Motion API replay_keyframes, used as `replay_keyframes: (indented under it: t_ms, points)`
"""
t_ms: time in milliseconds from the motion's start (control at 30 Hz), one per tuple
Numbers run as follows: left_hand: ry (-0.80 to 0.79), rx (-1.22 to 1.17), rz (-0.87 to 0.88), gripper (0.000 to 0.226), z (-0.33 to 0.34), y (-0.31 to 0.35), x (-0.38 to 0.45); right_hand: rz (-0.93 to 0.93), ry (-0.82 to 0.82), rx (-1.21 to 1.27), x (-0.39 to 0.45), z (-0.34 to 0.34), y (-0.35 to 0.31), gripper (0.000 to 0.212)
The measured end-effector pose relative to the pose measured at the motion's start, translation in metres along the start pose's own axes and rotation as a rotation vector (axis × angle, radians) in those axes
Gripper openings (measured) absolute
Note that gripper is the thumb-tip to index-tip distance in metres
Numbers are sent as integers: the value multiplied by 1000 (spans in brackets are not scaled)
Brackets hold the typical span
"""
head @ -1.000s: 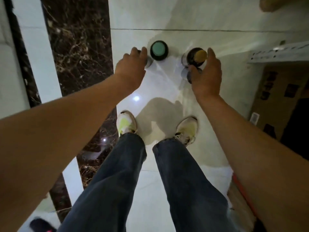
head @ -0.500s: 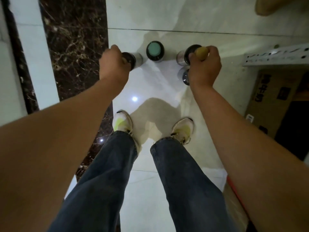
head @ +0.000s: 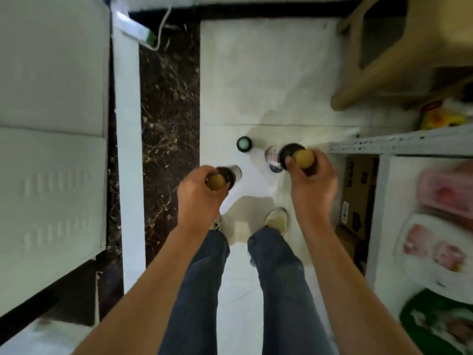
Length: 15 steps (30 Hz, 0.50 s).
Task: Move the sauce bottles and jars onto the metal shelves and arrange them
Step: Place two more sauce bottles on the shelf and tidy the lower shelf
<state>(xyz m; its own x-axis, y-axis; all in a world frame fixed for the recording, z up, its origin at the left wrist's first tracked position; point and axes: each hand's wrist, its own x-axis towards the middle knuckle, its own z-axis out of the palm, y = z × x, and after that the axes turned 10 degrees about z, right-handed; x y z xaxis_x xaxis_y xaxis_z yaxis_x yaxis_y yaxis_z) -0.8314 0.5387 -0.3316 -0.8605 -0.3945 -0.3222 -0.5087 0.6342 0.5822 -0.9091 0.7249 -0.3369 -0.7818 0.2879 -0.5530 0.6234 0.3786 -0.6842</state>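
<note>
Above the pale floor tiles, at about 12 o'clock from the person's shoes, both hands carry sauce bottles by the neck. The left hand (head: 198, 198) has its fingers curled tight round a dark bottle with a yellow cap (head: 215, 181), and the right hand (head: 313, 185) is clamped the same way on a second yellow-capped bottle (head: 303, 158). Each bottle hangs with its long axis running straight down from the grip toward the floor, so mostly caps and shoulders show; both look lifted, though the blur leaves that a judgement.

Two items remain on the floor: a jar with a teal lid (head: 244, 144) at roughly 11 o'clock from the right hand, and a round-topped jar (head: 272, 156) just beside that hand at its 9 o'clock, partly hidden by the bottle.

The metal shelf (head: 399, 144) lies at 3 o'clock from the right hand, its perforated edge near the right bottle and well apart from the left one. The right hand is therefore the nearer carrier, and its bottle would likely go first, kept upright and brought sideways over the shelf edge. The left bottle has to cross past the floor jars, where a low swing could knock them.
</note>
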Motion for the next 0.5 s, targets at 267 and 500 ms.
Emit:
replay_keyframes:
  t_ms: [267, 500]
  points:
    - [-185, -87, 246, 37, -153, 156, -26, -136, 15, 98, -127, -134, -131, 20]
    - [-184, -304, 540, 38, -239, 261, -53, -313, 143, 249, -224, -204, -227, 13]
